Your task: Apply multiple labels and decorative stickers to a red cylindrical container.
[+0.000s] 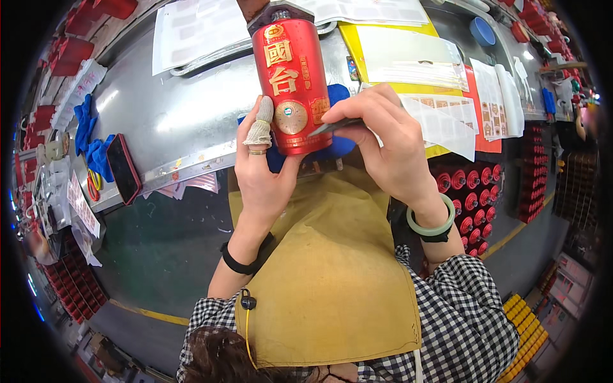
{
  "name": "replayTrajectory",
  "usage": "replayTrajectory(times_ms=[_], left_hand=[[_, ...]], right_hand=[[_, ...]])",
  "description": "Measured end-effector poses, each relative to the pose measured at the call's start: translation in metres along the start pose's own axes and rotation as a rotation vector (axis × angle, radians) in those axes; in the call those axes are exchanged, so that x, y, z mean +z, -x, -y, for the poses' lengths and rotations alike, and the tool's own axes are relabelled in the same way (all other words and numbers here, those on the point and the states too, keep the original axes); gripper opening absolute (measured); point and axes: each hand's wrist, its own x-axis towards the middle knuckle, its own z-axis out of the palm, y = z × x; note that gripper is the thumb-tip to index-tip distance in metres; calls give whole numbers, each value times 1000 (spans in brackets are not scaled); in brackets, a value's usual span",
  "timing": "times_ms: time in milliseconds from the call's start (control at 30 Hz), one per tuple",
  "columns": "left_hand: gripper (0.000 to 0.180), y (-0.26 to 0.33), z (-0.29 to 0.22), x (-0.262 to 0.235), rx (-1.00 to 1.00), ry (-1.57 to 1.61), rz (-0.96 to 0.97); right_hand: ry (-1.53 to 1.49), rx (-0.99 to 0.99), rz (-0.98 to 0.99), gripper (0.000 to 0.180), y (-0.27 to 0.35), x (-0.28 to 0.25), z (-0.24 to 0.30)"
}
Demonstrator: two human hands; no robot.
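My left hand (263, 182) is wrapped round the lower left side of a red bottle (281, 89) with gold lettering and a round gold emblem. A grey knitted cover sits on one finger, and a ring is below it. The bottle leans slightly, its top end resting against a dark angular block (297, 7) at the table's far side. In my right hand (389, 137) is a slim dark pointed tool (337, 126), pinched between thumb and fingers. Its tip touches or nearly touches the bottle's lower front beside the emblem. Blue cloth (341, 143) shows behind the bottle.
White printed sheets (204, 38) lie on the metal table (150, 127), with more paper on a yellow sheet (354, 48) at right. A phone (123, 169) and blue cloths (85, 124) are at left. Red bottles (471, 201) stand in rows below right.
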Motion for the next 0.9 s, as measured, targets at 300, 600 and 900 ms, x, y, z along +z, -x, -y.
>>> replayTrajectory(times_ms=[300,600,900], left_hand=[[90,-3,5,1,-118,102,-31],[108,-12,-13,2,-116,157,-104],[106,-12,-18,3,-121,188,-70]], right_hand=[[49,-73,-50,28,-10,-4,5],[251,-235,-77,19,-45,10,-7],[466,-280,51,16,-45,16,7]])
